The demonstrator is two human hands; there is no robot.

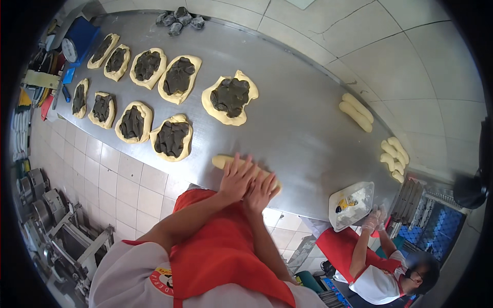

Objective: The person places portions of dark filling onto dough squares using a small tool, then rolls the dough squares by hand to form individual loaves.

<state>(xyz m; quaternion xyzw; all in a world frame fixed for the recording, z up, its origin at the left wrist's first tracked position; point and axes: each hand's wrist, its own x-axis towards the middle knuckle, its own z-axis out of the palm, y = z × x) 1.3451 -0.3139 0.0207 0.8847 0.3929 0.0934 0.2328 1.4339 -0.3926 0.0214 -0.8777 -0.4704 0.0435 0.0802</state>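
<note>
A pale dough log (220, 162) lies near the front edge of the steel table. My left hand (237, 179) rests flat on its middle, fingers stretched out. Beside it, my right hand (261, 192) presses on the log's right part, also with fingers extended. Both palms hide much of the dough, leaving its left end and a bit of its right end showing. Beyond my hands lies a flattened dough piece (208, 100) topped with a dark filling (231, 96). To the left, several similar filled dough pieces (172, 137) stand in two rows.
Dark lumps (175, 29) sit at the table's (287, 118) far edge. Dough rolls (357, 112) and smaller dough pieces (394, 152) lie at right. A co-worker (377, 267) in plastic gloves stands by a white tub (339, 197). A scale (69, 50) is at far left.
</note>
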